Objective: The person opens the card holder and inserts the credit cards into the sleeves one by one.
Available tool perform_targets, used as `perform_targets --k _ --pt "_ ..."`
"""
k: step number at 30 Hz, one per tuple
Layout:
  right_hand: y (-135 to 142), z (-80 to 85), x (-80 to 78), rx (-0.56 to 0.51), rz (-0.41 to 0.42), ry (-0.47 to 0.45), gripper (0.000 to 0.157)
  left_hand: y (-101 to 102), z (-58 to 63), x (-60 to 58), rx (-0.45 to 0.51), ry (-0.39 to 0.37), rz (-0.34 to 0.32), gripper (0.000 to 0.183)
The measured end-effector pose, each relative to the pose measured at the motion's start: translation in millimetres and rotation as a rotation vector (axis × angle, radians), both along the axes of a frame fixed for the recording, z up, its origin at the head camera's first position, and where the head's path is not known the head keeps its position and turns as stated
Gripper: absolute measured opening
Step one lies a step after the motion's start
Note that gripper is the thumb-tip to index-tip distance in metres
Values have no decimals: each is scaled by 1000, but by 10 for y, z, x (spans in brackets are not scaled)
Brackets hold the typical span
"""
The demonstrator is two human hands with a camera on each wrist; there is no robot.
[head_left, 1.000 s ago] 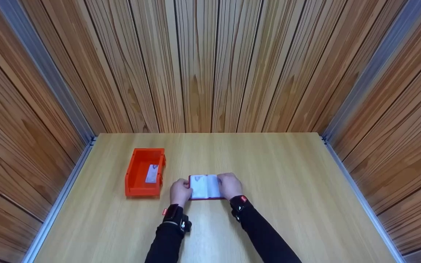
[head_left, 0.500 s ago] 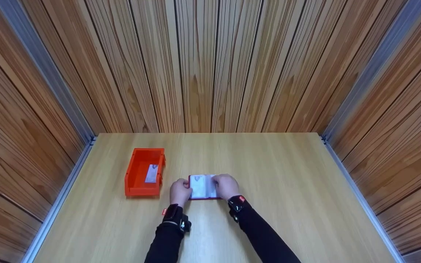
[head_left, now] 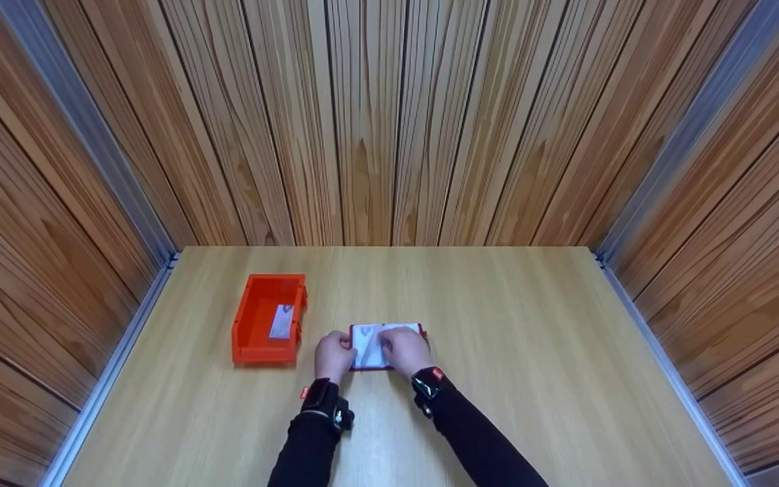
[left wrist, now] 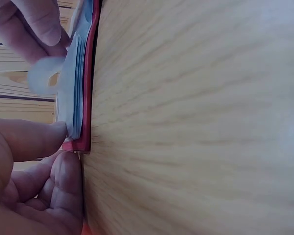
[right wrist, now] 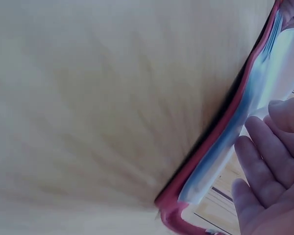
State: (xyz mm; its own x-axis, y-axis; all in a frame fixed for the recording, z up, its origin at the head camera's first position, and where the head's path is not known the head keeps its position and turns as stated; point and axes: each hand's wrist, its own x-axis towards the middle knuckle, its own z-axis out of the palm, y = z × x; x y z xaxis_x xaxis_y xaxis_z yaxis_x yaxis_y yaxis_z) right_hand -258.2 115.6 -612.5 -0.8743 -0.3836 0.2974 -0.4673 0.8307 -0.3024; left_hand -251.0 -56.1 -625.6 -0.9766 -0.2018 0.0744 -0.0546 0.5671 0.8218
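Observation:
A small card holder with a red cover lies open on the table, its left pages made of clear plastic sleeves. At its left edge my left hand holds it, the thumb pressed on the sleeves and the curled fingers against the cover's edge. Over the middle of the holder, my right hand pinches one translucent sleeve between thumb and fingers. That sleeve stands up bent from the holder. A red strap sticks out from the cover's right end.
Left of the hands stands an orange bin with a whitish card lying in it. Wood-panelled walls enclose the table at the back and sides.
My right hand has moved left across the card holder, carrying the pinched sleeve over and uncovering the right-hand side. My left hand has stayed at the left edge.

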Motion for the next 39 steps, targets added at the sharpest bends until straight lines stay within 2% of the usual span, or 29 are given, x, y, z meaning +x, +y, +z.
perform_targets --k 14,22,25,30,35,39 --pt "-74 -5 45 -60 -13 -52 20 0 14 3 11 2 -1 21" --pt "-78 11 37 -51 0 -81 20 -21 111 -24 -17 -26 1 11" --pt "-75 8 31 -58 -8 -95 21 -14 187 -33 -37 -12 -21 12" --pt "-70 -1 20 -68 -3 -79 20 22 280 -7 -61 2 -94 16" --pt "-74 -13 12 -65 5 -75 20 49 282 21 -91 -18 -135 18" --pt "-76 -12 21 -67 8 -72 19 47 259 31 -94 -53 -135 19"
